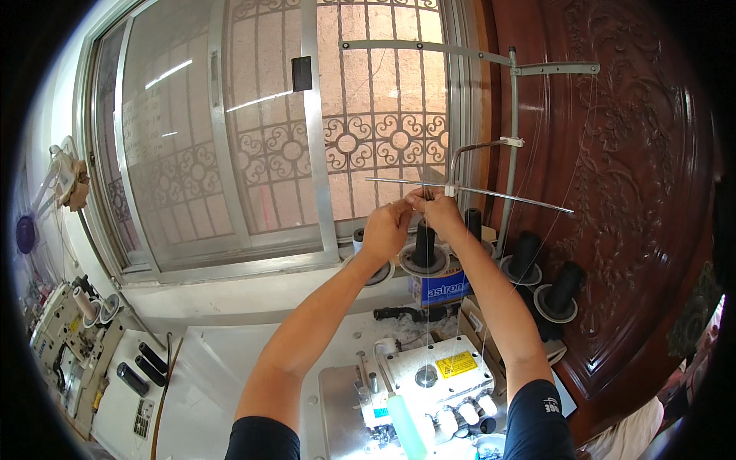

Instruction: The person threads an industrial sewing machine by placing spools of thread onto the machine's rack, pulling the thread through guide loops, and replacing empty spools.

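My left hand and my right hand are raised together at the thin metal guide rod of a thread stand. Their fingertips meet in a pinch just under the rod, seemingly on a fine thread, though it hardly shows between them. Directly below stands a black thread cone on its round holder, partly beside my right wrist. Pale threads run down between my forearms to a white sewing machine, whose lamp lights its front brightly. A light green strip stands out near the machine's front.
More black cones stand at right by a carved brown door. Behind the machine sits a blue box. A barred sliding window fills the back. At left, another sewing machine and black spools rest on a white table.
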A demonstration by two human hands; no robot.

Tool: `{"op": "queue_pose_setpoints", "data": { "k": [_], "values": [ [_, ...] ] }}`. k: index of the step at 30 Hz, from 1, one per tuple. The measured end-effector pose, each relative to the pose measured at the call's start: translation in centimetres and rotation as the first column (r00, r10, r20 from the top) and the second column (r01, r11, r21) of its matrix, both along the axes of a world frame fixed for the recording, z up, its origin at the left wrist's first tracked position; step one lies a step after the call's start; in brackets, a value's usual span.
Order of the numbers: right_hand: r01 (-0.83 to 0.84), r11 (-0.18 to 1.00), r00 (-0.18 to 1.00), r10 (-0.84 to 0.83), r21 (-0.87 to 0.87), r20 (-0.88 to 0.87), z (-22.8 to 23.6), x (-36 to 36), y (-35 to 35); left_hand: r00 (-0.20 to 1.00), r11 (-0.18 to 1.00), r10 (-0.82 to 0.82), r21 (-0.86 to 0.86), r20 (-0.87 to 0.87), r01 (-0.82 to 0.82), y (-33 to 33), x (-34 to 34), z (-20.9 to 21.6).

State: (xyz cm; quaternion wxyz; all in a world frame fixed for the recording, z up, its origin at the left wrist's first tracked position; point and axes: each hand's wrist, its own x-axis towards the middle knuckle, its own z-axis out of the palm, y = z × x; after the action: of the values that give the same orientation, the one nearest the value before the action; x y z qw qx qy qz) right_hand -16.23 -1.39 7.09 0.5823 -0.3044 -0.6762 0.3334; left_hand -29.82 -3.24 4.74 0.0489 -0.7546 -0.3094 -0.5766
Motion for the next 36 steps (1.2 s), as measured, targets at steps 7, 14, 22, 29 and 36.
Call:
{"op": "queue_pose_setpoints", "data": {
  "k": [7,14,22,29,36],
  "values": [
    [-0.004,0.967,0.959,-0.069,0.255,0.276,-0.4,0.1,0.5,0.995,0.986,0.083,0.152,-0.057,-0.074,0.3,-1.5,2.1],
    [0.012,0.976,0.957,-0.074,0.217,0.280,-0.6,0.7,1.0,0.858,0.810,-0.366,-0.330,0.360,0.484,-0.3,-1.8,1.7],
    [0.019,0.964,0.949,-0.101,0.267,0.298,-0.4,0.6,0.2,0.994,0.993,-0.092,-0.075,-0.065,0.087,-0.6,-2.5,0.9],
    [-0.018,0.992,0.976,-0.011,0.128,0.219,-0.4,0.4,0.4,0.986,0.970,-0.151,-0.180,0.065,0.161,-0.1,-1.9,0.3],
    [0.019,0.979,0.964,-0.071,0.202,0.257,-0.7,0.5,0.7,0.996,0.900,0.000,0.435,-0.091,0.039,-1.4,-1.2,0.8]
  ]
}}
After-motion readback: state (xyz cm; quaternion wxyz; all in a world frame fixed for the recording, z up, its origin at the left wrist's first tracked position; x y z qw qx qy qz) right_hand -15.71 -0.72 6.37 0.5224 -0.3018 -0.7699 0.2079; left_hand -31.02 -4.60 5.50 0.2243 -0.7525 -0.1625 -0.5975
